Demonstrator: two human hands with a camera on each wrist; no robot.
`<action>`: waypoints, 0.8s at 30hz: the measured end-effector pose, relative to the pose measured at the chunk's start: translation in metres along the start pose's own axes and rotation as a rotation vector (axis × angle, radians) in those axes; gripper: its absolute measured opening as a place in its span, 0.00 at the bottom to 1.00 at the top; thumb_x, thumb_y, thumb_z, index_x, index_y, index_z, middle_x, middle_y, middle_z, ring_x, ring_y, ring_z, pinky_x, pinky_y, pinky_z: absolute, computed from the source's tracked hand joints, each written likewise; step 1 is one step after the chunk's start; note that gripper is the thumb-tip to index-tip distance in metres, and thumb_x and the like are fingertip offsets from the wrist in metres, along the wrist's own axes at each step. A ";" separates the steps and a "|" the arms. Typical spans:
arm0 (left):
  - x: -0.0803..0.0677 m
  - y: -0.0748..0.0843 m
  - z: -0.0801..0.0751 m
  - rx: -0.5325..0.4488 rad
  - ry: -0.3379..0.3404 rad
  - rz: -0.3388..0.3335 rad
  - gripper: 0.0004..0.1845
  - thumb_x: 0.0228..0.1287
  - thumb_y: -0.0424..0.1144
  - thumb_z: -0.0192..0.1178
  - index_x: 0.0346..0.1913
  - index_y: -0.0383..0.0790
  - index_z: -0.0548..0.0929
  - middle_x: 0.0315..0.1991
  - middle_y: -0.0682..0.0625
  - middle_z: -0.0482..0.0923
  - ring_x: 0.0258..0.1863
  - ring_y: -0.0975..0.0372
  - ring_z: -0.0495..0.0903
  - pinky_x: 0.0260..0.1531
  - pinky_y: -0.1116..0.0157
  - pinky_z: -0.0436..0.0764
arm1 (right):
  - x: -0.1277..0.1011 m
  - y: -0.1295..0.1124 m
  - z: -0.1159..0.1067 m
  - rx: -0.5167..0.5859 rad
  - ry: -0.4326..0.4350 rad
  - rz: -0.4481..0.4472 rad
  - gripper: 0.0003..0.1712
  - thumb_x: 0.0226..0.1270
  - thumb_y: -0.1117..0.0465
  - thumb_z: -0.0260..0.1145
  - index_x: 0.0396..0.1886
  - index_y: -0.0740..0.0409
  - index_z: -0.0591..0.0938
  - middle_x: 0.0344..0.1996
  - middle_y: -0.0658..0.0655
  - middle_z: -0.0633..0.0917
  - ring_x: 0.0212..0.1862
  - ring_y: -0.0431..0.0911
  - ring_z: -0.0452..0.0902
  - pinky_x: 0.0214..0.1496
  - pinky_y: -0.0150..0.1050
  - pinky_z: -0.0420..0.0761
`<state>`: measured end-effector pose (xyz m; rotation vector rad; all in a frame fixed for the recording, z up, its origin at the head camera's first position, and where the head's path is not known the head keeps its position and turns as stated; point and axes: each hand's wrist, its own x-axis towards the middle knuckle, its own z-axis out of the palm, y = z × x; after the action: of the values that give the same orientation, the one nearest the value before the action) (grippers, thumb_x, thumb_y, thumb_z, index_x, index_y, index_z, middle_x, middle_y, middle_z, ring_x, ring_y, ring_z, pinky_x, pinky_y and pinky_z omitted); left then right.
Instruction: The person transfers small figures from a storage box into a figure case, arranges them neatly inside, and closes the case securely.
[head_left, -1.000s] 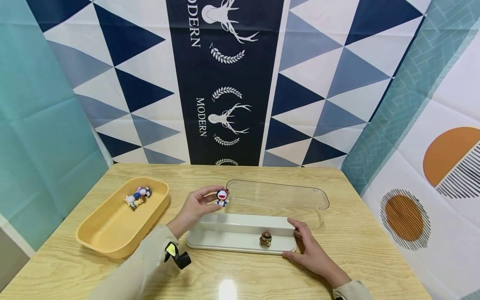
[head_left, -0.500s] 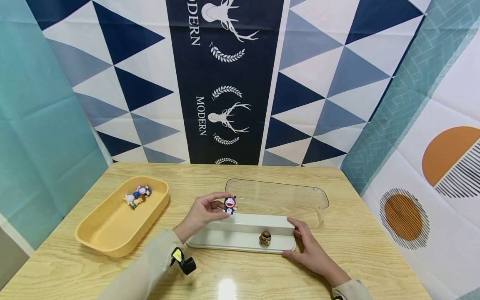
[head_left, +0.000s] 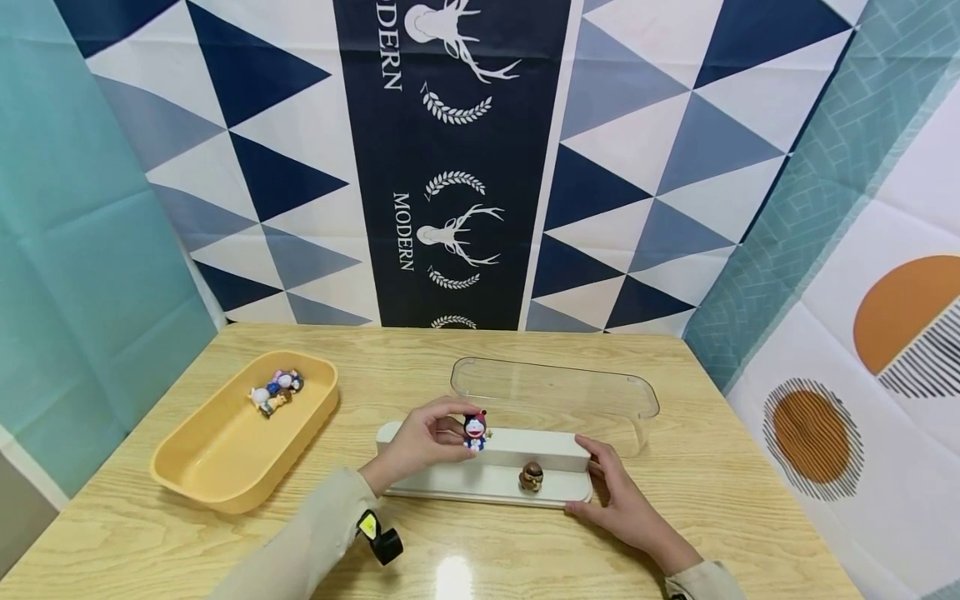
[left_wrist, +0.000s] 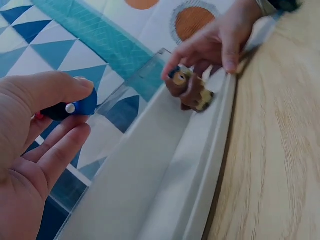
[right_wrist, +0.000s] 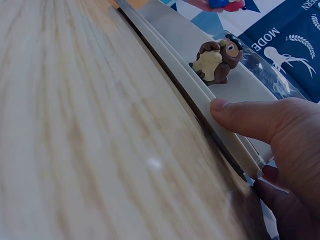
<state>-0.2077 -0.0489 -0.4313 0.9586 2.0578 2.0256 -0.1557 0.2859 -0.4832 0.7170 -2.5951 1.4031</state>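
Note:
In the head view my left hand (head_left: 426,442) pinches a small blue Doraemon figurine (head_left: 475,432) between thumb and fingers. The figurine is upright, facing the camera, and overlaps the upper step of a white stepped display base (head_left: 450,481). From the left wrist, its blue side (left_wrist: 89,104) shows beyond the thumb. My right hand (head_left: 621,504) grips the base's right end, thumb at the front edge and fingers at the raised back step. On the lower step, near that hand, stands a brown owl-like figurine (head_left: 531,477), its pale belly turned forward in the right wrist view.
Behind the base lies a clear plastic cover (head_left: 555,387) on the wooden table (head_left: 420,558). To the left, a yellow tray (head_left: 217,471) holds several small figurines (head_left: 276,393) at its far end. Patterned cloth (head_left: 450,167) hangs behind the table.
My left hand has carried the Doraemon figurine rightward and down, from near the clear cover's left end to the white base's upper step. The right hand stays at the base's end.

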 end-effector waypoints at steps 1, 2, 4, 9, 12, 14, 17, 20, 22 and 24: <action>0.000 -0.001 0.001 0.027 -0.009 -0.002 0.28 0.50 0.20 0.72 0.58 0.26 0.79 0.55 0.38 0.76 0.40 0.65 0.82 0.44 0.63 0.84 | 0.000 0.000 0.000 -0.002 0.000 -0.001 0.52 0.56 0.56 0.79 0.76 0.51 0.59 0.66 0.58 0.65 0.66 0.41 0.65 0.68 0.35 0.67; -0.001 -0.001 0.003 0.056 -0.022 -0.003 0.28 0.51 0.21 0.72 0.58 0.27 0.80 0.55 0.38 0.76 0.40 0.64 0.82 0.44 0.63 0.84 | 0.000 0.001 0.000 -0.004 0.001 -0.003 0.52 0.56 0.56 0.79 0.76 0.51 0.59 0.66 0.58 0.65 0.67 0.42 0.65 0.68 0.34 0.67; -0.001 -0.003 0.006 0.101 -0.052 0.010 0.27 0.51 0.21 0.73 0.57 0.29 0.81 0.55 0.38 0.75 0.41 0.63 0.83 0.44 0.62 0.84 | 0.000 0.002 0.000 -0.005 0.002 -0.008 0.52 0.56 0.56 0.79 0.76 0.51 0.59 0.66 0.58 0.65 0.67 0.42 0.65 0.68 0.33 0.67; -0.003 -0.004 0.015 0.193 -0.105 0.075 0.26 0.49 0.19 0.72 0.54 0.28 0.81 0.54 0.37 0.75 0.41 0.60 0.84 0.43 0.63 0.85 | 0.000 0.003 0.000 0.007 -0.006 0.004 0.52 0.56 0.56 0.78 0.76 0.51 0.59 0.66 0.59 0.65 0.67 0.42 0.64 0.68 0.33 0.67; -0.005 -0.005 0.019 0.222 -0.115 0.081 0.25 0.48 0.19 0.72 0.52 0.30 0.82 0.52 0.39 0.77 0.41 0.60 0.84 0.42 0.65 0.85 | -0.001 0.003 0.002 -0.007 -0.009 0.016 0.52 0.56 0.56 0.78 0.76 0.51 0.59 0.66 0.58 0.65 0.68 0.50 0.65 0.68 0.38 0.68; -0.006 -0.008 0.022 0.226 -0.117 0.072 0.24 0.49 0.19 0.72 0.52 0.32 0.82 0.51 0.40 0.78 0.41 0.61 0.85 0.42 0.65 0.84 | -0.001 0.002 0.003 -0.016 -0.010 0.013 0.52 0.56 0.57 0.78 0.76 0.52 0.58 0.66 0.58 0.65 0.67 0.54 0.66 0.68 0.42 0.69; -0.008 -0.011 0.025 0.257 -0.127 0.089 0.23 0.49 0.19 0.72 0.50 0.34 0.81 0.49 0.42 0.79 0.42 0.61 0.85 0.42 0.66 0.84 | -0.001 0.001 0.004 -0.018 -0.007 0.007 0.52 0.57 0.57 0.78 0.76 0.52 0.58 0.66 0.59 0.65 0.67 0.57 0.66 0.68 0.45 0.69; -0.010 -0.013 0.027 0.347 -0.160 0.141 0.22 0.51 0.19 0.71 0.50 0.34 0.80 0.48 0.43 0.79 0.43 0.61 0.84 0.44 0.69 0.83 | -0.001 0.000 0.004 -0.013 -0.006 0.005 0.52 0.56 0.57 0.78 0.76 0.52 0.58 0.66 0.59 0.65 0.67 0.58 0.66 0.68 0.43 0.68; -0.011 -0.014 0.027 0.436 -0.186 0.182 0.22 0.51 0.20 0.71 0.50 0.34 0.80 0.48 0.45 0.79 0.43 0.62 0.84 0.44 0.71 0.82 | -0.001 -0.001 0.004 -0.010 -0.006 0.007 0.53 0.56 0.57 0.78 0.76 0.52 0.58 0.66 0.59 0.65 0.67 0.58 0.66 0.68 0.42 0.68; -0.011 -0.014 0.028 0.527 -0.205 0.220 0.21 0.52 0.22 0.71 0.50 0.34 0.80 0.48 0.46 0.79 0.43 0.64 0.83 0.44 0.74 0.81 | -0.001 -0.001 0.004 -0.011 -0.006 0.010 0.53 0.56 0.57 0.78 0.76 0.52 0.58 0.66 0.59 0.65 0.67 0.58 0.66 0.68 0.41 0.68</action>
<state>-0.1901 -0.0292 -0.4516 1.4602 2.5066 1.3942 -0.1539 0.2827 -0.4852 0.7085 -2.6121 1.3906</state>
